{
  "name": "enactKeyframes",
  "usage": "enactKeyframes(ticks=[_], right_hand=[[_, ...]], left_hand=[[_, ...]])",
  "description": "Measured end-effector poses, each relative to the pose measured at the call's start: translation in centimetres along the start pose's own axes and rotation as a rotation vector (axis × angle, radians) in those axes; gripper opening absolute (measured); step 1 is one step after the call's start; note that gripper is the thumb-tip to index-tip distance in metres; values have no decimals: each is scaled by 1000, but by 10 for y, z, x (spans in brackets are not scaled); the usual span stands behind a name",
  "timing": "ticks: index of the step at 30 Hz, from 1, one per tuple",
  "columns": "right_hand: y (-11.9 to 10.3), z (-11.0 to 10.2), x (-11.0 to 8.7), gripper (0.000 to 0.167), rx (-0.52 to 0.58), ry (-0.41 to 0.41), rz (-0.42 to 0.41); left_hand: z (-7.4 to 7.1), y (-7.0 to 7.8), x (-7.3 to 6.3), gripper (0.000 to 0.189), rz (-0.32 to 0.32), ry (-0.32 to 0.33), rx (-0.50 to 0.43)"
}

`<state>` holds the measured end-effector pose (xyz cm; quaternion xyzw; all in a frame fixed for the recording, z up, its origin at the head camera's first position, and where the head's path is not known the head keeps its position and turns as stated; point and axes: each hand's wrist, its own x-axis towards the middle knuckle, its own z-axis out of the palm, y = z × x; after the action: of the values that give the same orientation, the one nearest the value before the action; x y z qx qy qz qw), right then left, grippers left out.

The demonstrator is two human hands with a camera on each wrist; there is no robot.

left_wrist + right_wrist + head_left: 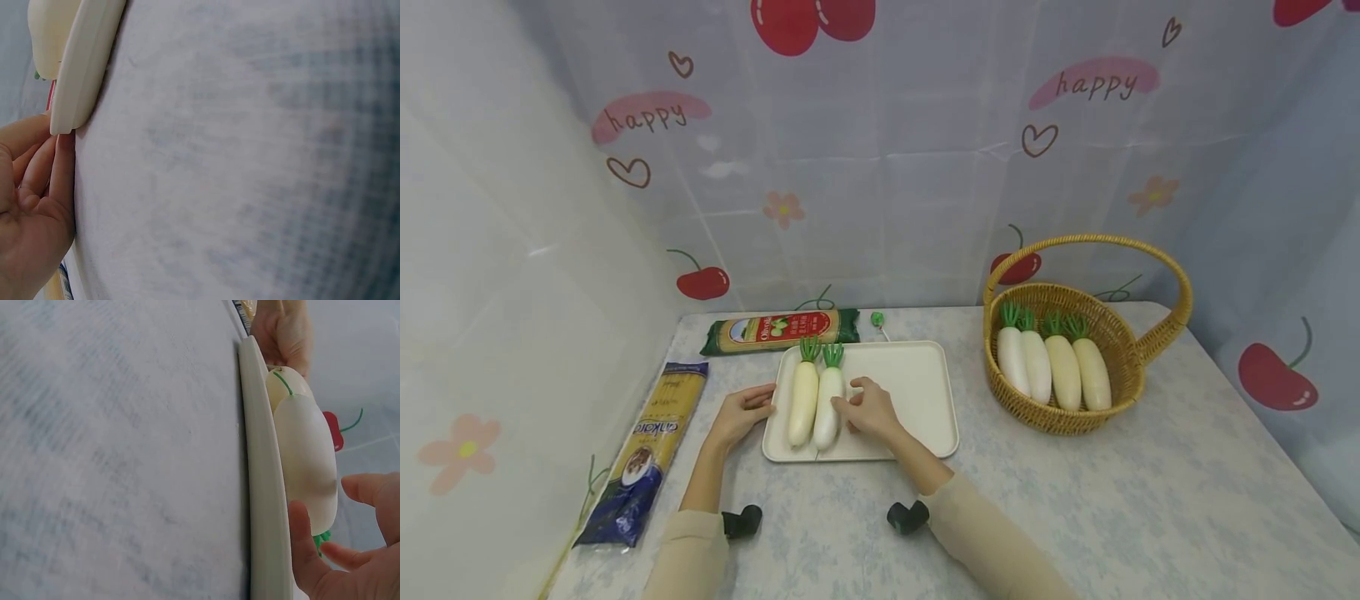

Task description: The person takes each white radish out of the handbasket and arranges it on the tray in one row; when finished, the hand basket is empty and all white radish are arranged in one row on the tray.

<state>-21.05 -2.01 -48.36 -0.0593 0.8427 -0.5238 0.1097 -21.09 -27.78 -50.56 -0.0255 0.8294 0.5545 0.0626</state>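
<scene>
Two toy white radishes with green tops lie side by side on the left part of a cream tray [910, 400]. The outer radish [803, 404] is yellowish and the inner radish [829, 408] is whiter. My left hand [743, 414] holds the tray's left edge, thumb at the rim and fingers against its side, as the left wrist view shows. Just right of the whiter radish is my right hand [872, 410]. Its fingers are spread and loosely bent around the radish's side [306, 456], with a gap to the thumb in the right wrist view.
A wicker basket [1060, 421] with a tall handle stands at the right, holding several radishes [1064, 372]. Behind the tray lie a pasta pack [782, 327] and a small green-headed lollipop [877, 319]. Another pasta pack [647, 450] lies at the left. A printed curtain [880, 183] hangs behind.
</scene>
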Motion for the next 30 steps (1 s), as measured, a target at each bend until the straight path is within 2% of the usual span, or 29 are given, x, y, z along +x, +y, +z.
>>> enactKeyframes(ticks=[3,10,24,30], right_hand=[[2,-7,-3,55,10,2,-11],[8,-36,-19,54,121,-35,-30],[39,-108,-62,49,203,-89,-231],[42,-143,-77,43,172,-4,-313]], left_hand=[[0,1,0,47,-7,0,6],[0,1,0,47,-19,7,19],[1,2,-1,48,-12,3,4],[1,4,-2,48,-15,-2,3]])
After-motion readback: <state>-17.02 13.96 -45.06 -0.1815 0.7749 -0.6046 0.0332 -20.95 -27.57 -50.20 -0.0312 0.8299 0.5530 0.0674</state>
